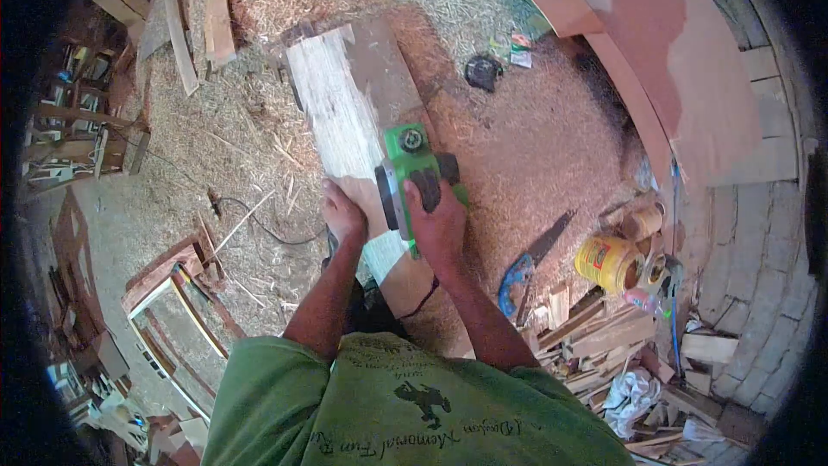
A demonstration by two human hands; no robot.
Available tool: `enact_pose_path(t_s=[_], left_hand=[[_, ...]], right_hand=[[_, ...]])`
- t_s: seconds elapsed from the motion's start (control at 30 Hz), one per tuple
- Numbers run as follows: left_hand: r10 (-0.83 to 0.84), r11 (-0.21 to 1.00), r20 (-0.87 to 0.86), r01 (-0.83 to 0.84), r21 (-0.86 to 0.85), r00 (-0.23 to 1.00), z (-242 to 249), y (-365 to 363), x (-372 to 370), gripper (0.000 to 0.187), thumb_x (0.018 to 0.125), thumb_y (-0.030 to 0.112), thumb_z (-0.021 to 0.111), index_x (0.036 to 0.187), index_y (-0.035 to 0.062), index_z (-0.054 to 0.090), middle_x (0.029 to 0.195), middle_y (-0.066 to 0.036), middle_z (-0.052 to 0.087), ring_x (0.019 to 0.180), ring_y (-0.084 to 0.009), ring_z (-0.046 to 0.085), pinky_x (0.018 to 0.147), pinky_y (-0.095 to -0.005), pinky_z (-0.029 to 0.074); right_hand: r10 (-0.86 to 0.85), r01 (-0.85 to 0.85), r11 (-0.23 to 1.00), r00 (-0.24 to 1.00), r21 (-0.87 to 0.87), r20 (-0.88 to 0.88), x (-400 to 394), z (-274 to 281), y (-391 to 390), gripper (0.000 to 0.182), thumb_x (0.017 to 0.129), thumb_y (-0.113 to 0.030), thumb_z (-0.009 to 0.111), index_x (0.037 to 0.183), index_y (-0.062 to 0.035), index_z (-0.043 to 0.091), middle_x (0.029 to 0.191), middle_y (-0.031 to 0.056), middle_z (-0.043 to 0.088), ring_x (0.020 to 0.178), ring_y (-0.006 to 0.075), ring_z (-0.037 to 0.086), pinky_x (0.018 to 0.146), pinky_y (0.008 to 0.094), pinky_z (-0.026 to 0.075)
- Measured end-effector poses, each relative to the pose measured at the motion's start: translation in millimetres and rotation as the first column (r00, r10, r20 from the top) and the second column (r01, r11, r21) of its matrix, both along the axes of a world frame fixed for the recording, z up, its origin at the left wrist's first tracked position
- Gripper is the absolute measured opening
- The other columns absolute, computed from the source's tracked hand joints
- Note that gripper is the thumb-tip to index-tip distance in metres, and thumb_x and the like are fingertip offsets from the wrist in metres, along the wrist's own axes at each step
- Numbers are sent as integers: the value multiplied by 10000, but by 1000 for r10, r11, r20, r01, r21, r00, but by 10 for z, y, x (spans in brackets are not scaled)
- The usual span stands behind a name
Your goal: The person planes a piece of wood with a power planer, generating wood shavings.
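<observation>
A green and black power planer (405, 177) lies tilted on its side over the right part of a long wooden board (336, 112). My right hand (438, 224) is wrapped round the planer's black handle. Pale wood shows on the board's left part, darker wood on its right. Beside the board's left edge, near its lower end, my left hand (343, 214) rests with its fingers bent against the wood. The board's near end reaches down towards my green shirt.
Wood shavings cover the floor. A handsaw with a blue handle (517, 280) lies to the right, near a yellow container (604, 263) and scrap wood (612, 332). A wooden frame (177, 319) is at lower left. Left of the board runs a black cable (276, 237).
</observation>
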State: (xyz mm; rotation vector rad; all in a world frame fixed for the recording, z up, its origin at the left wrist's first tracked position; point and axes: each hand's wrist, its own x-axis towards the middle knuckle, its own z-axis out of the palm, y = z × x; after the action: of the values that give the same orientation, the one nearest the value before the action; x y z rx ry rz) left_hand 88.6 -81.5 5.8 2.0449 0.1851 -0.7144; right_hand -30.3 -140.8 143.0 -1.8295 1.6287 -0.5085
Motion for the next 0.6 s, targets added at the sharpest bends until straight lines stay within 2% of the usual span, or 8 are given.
enact_pose_path(t_s=[0.2,0.3,0.4,0.47,0.5,0.6], left_hand=[[-30,999,42,31,-9,999,32,-8,20,950,1025,702,264,1298,-149,584,1237,-431,588,1190,-529,577,1017,-507,428],[-59,998,26,59,15,998,-15,28,35,887,1047,655,259,1317,-125,586,1261,-414,581,1207,-541,556,1029,-510,422],[-88,996,-7,88,32,996,-27,37,72,828,1063,619,253,1352,-85,579,1285,-385,587,1219,-540,552,1028,-509,430],[-97,995,-13,97,28,995,124,22,72,816,1064,615,256,1368,-75,571,1283,-379,593,1225,-535,553,1031,-508,433],[-42,999,67,43,-5,997,43,3,30,824,1059,624,263,1348,-76,586,1249,-374,615,1222,-524,563,1026,-503,440],[-31,994,-43,26,-104,999,68,14,66,858,1049,656,303,1419,-88,517,1336,-362,584,1279,-466,563,1058,-455,425]], right_hand=[[60,-61,998,998,17,25,877,102,-766,563,902,-504,715,1046,39,678,942,325,688,894,506,680,769,539,540],[128,-112,973,989,-200,70,1329,-79,-1213,560,905,-503,707,1026,44,685,944,324,690,901,515,675,784,554,539],[154,-131,965,984,-226,88,1728,-53,-1617,599,894,-544,694,1021,42,691,963,320,696,928,517,674,813,562,540],[149,-136,974,987,-179,59,2032,53,-1878,633,885,-580,680,1009,40,702,990,321,700,940,510,680,830,557,544],[144,-136,978,989,-158,44,2188,95,-2010,650,880,-599,674,1003,39,707,1003,321,702,946,507,684,839,555,546],[139,-131,964,990,-232,19,2608,42,-2368,595,884,-521,698,895,74,697,923,348,685,878,507,694,752,567,556]])
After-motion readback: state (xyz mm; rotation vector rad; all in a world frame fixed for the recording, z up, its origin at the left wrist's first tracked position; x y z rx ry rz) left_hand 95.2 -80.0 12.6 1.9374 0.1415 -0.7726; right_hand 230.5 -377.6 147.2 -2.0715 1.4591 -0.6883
